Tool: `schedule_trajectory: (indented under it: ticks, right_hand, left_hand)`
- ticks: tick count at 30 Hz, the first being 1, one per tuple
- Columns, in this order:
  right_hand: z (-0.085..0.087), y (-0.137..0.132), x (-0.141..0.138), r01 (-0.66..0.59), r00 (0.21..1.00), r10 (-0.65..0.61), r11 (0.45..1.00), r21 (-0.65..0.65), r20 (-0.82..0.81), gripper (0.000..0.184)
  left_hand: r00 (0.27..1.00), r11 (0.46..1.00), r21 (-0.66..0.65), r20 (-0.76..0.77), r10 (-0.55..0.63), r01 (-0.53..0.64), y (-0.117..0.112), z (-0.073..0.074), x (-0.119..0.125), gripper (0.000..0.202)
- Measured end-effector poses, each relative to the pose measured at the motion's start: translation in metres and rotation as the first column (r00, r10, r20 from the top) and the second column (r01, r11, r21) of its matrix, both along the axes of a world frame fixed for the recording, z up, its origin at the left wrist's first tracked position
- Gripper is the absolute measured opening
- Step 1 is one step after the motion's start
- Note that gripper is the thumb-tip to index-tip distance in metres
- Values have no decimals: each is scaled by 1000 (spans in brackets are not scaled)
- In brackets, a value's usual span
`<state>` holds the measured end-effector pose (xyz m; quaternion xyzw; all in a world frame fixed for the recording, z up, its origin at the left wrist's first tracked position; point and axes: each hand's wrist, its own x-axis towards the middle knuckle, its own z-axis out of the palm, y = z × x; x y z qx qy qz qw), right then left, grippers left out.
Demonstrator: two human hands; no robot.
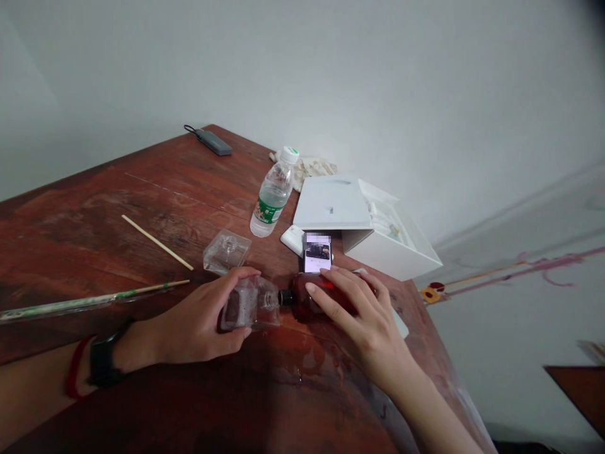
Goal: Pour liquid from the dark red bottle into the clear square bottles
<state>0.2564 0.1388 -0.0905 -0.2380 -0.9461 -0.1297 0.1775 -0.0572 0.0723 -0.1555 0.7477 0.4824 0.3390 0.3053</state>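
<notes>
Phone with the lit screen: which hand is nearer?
Right. The right hand, on the dark red bottle, reaches just below the phone; the left hand, gripping the clear bottle, lies farther left.

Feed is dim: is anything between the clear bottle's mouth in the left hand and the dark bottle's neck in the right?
Nothing visible. The left hand holds the clear bottle, the right hand the dark bottle, neck against mouth. The phone and clear lid lie behind them.

Open wood spans the table's (pixel 70 208) left rear, crossed by a thin stick (pixel 155 241) and a wrapped rod (pixel 94 301). Beyond the left hand's (pixel 198 326) clear bottle (pixel 250 306) and right hand's (pixel 362 312) dark red bottle (pixel 302 302), a glass container (pixel 227 251), water bottle (pixel 274 192), phone (pixel 317 252) and white box (pixel 373 230) crowd the way.
</notes>
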Motion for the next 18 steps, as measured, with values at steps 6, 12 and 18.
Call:
schedule_trajectory:
  ticks: [6,12,18]
  right_hand:
    - [0,1,-1,-13,1000,13,1000,13,-12,43]
    - [1,1,-1,-5,1000,5,1000,-6,-4,45]
    - [2,1,1,-12,1000,12,1000,16,10,46]
  left_hand:
    - [1000,1000,-10,-20,9,-9,2,2,0,70]
    - [1000,1000,4,-17,8,-8,2,2,-2,71]
    - [1000,1000,5,-3,-1,1,2,2,-2,71]
